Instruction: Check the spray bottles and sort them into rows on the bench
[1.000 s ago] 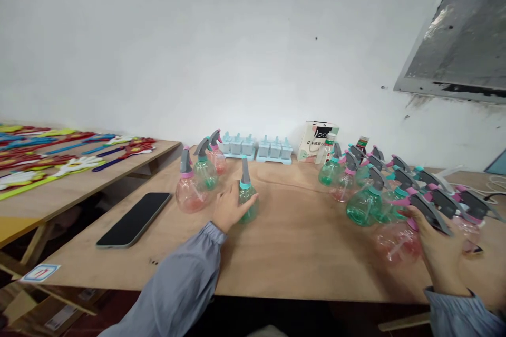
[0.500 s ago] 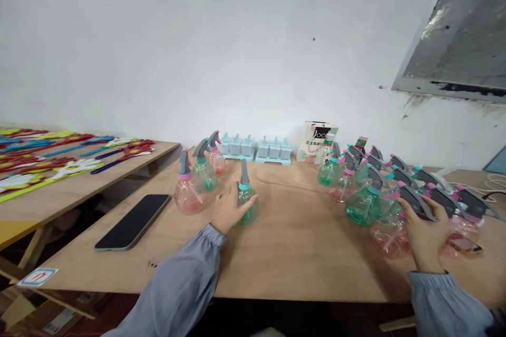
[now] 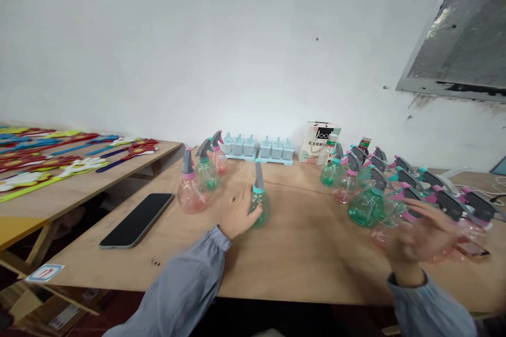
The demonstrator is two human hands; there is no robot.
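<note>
While the far left is taken up by a side table (image 3: 51, 200) strewn with bright flower-shaped pieces (image 3: 81, 167), the wooden worktable (image 3: 300, 253) is marked at its near left corner by a small printed label (image 3: 45, 273). To the right of this, a dark-screened phone (image 3: 136, 221) is laid flat. Next, a pink spray bottle (image 3: 193, 199) is stood upright, with a green spray bottle (image 3: 209, 175) and a rear pink bottle (image 3: 220, 160) placed behind it in a slanting row. Near the wall, two pale blue mould trays (image 3: 241, 157) are set side by side.

In front of these, a lone green bottle (image 3: 264, 208) with a turquoise collar is seen upright. Its left side is met by the left hand (image 3: 237, 215): the thumb is laid across the front of the body, but the other fingertips are hidden, so whether the bottle is gripped cannot be told.

Farther right, a printed box (image 3: 318, 142) is stood by the wall. Then green and pink bottles (image 3: 366, 208) with grey heads are packed close together. The near side of this group is overlapped by the right hand (image 3: 422, 234), which is blurred; whether its fingers are spread or pressed together, and whether anything is touched, cannot be told. Beside it, a phone-like object (image 3: 472, 248) is partly seen.
</note>
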